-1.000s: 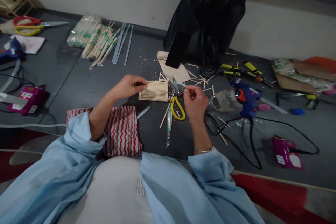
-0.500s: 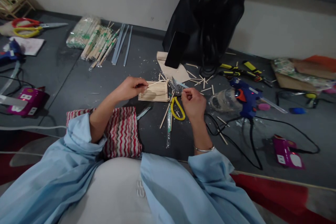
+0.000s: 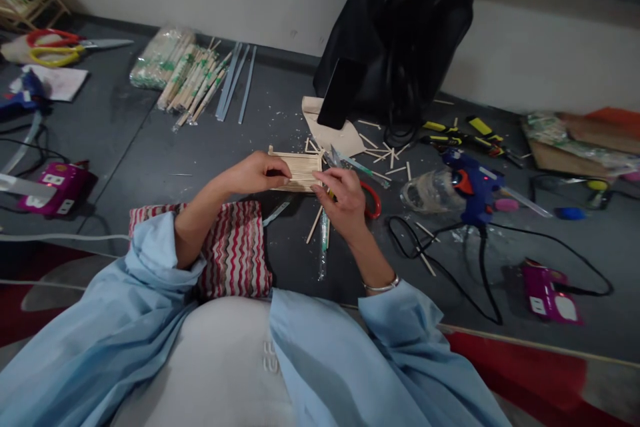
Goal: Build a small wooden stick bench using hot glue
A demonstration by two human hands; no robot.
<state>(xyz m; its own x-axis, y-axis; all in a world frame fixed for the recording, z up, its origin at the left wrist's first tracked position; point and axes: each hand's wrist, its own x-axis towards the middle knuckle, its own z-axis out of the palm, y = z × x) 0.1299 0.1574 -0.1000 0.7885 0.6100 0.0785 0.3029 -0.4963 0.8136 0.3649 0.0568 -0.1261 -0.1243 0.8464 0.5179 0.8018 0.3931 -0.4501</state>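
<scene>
A small panel of thin wooden sticks lies in front of me, with a raised stick edge along its sides. My left hand is over the panel's left part, thumb and fingers pinched on a thin wooden stick that hardly stands out against the panel. From the right, my right hand pinches at the same level near the panel's right edge, apparently on the stick's other end. Scissors with a red and a yellow handle lie partly hidden under my right hand. Beside them lies a clear wrapper strip.
Wrapped stick bundles lie back left, near scissors. A black bag with a phone against it stands behind. Cut sticks are scattered. At right are a blue glue gun, its cable and a purple power block.
My right hand has let go of the wrapper strip and moved left to the panel. My left hand has lowered the stick onto the panel. The scissors' red handle now shows.
</scene>
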